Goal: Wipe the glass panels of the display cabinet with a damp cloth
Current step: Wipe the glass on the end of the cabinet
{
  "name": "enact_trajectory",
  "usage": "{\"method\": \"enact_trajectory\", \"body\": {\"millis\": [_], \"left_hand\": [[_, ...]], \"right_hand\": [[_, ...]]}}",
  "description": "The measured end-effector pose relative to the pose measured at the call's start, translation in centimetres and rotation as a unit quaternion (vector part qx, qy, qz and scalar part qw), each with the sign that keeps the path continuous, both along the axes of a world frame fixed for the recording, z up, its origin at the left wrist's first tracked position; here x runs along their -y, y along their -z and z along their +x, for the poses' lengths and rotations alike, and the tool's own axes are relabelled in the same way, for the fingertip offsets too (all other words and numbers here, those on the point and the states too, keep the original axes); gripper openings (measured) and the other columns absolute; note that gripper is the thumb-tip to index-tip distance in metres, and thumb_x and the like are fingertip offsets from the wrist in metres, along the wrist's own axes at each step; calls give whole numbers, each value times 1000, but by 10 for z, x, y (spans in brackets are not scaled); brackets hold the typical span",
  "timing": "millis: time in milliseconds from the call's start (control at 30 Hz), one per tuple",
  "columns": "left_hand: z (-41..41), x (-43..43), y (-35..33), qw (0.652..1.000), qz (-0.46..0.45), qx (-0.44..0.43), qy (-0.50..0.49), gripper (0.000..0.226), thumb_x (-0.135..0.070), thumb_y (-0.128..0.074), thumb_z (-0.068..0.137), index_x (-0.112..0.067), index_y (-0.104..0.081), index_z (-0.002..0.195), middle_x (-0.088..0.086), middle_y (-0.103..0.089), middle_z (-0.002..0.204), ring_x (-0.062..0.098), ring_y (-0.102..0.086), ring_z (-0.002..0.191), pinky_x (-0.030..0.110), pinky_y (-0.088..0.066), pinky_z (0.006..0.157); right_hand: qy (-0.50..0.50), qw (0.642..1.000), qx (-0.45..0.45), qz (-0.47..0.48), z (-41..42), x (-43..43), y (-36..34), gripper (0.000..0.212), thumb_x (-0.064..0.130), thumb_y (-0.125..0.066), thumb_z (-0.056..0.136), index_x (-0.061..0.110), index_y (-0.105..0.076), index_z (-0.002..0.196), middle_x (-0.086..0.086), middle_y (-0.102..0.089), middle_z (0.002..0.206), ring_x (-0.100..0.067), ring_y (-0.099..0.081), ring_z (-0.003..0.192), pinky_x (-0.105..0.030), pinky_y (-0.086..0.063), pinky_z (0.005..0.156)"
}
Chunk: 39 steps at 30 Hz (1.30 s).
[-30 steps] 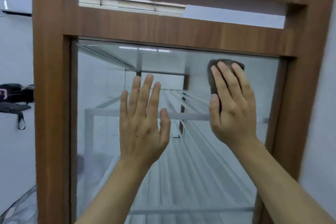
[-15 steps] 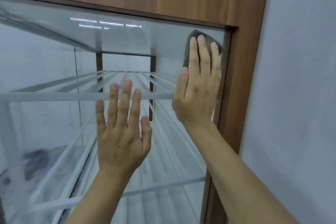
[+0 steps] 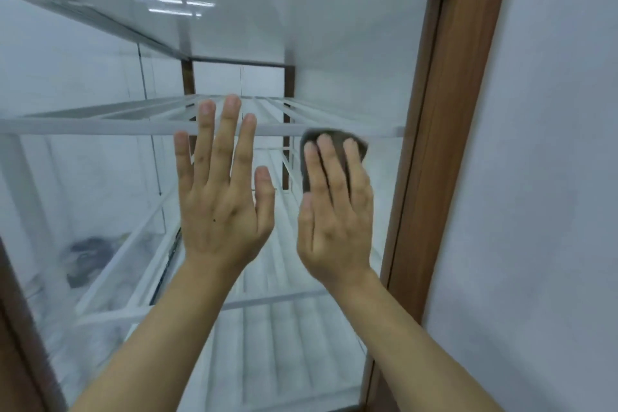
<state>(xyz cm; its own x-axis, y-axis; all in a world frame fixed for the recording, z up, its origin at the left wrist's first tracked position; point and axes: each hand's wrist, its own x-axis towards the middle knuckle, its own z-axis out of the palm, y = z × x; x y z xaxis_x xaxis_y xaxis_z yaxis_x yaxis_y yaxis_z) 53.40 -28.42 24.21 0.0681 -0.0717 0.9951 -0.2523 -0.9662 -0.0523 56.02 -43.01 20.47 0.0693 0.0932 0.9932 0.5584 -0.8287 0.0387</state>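
Note:
A large glass panel [image 3: 351, 53] fills a brown wooden cabinet frame [image 3: 444, 117]. My right hand [image 3: 337, 211] presses a dark grey cloth [image 3: 309, 144] flat against the glass near the frame's right post, fingers straight; only the cloth's top and left edge show past the fingers. My left hand [image 3: 222, 191] is spread flat, fingers straight and upward, just left of the right hand, holding nothing; whether it touches the glass cannot be told.
White slatted shelves [image 3: 100, 125] run behind the glass at several levels. A pale wall [image 3: 551, 177] stands right of the frame. A dark blurred shape [image 3: 88, 256] shows low on the left through the glass.
My right hand has slid the cloth down the glass from the top right corner to the level of the upper shelf. The view has dropped and moved closer.

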Motion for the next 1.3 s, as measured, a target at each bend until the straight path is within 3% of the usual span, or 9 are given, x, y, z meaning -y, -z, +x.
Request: {"method": "enact_trajectory", "body": {"millis": [133,300,467,533,733,833,967,1167,1300], "left_hand": [[-17,-11,28,1000,7,-6,14,52,-15,-39,105,1,-36,154,19,-30,163,39,-23,154,56,-15,126],[-18,-23,69,999,8,-31,-32,55,-19,-39,106,-3,-29,158,18,-28,165,32,-16,157,56,-12,126],[-7,-29,72,998,28,-25,-55,57,-21,-38,105,-4,-25,158,9,-21,166,27,-8,158,54,-9,126],[-7,-30,73,998,27,-28,-50,58,-21,-38,106,-5,-23,159,9,-21,167,27,-7,158,54,-8,126],[-7,-27,74,998,16,-32,-58,57,-22,-35,106,-6,-22,160,9,-20,167,27,-5,158,56,-9,126],[-8,-28,73,998,17,-28,-56,57,-23,-35,107,-6,-23,159,9,-20,167,26,-6,158,54,-9,126],[-7,-29,73,998,18,-29,-53,56,-23,-36,106,-5,-25,158,8,-21,166,25,-6,158,54,-10,126],[-7,-28,74,998,13,-28,-57,56,-23,-36,106,-5,-24,158,8,-20,166,25,-5,158,53,-8,127],[-6,-29,74,998,18,-19,-55,55,-22,-37,106,-5,-27,157,7,-22,165,25,-8,158,52,-9,127]], "right_hand": [[53,997,-34,-34,-6,29,89,52,22,-31,107,10,-33,157,-3,-26,167,-26,-18,157,-42,-23,126],[18,979,10,204,6,13,-24,49,15,-34,103,-4,-50,145,-19,-49,152,-39,-37,146,-45,-26,124],[-1,998,2,-59,-7,-14,49,52,18,-36,104,9,-37,155,-8,-35,161,-31,-25,153,-48,-28,124],[24,997,-22,-76,-7,8,96,53,21,-34,105,12,-33,157,-5,-32,161,-26,-20,155,-43,-23,126],[29,981,9,193,6,15,3,49,13,-34,102,-5,-51,144,-20,-50,151,-39,-37,145,-47,-27,124],[-25,995,12,95,-5,-22,-9,50,14,-37,102,1,-44,150,-17,-43,157,-39,-33,149,-52,-29,122],[24,997,-16,-66,-11,-4,85,49,20,-35,104,9,-38,152,-8,-37,158,-30,-27,151,-45,-26,125],[25,972,16,232,6,3,-3,48,15,-36,102,-6,-53,142,-20,-52,149,-38,-37,144,-47,-29,123],[-16,1000,-3,14,-9,-25,43,51,17,-35,104,6,-41,153,-11,-40,159,-32,-26,153,-50,-30,122]]}}
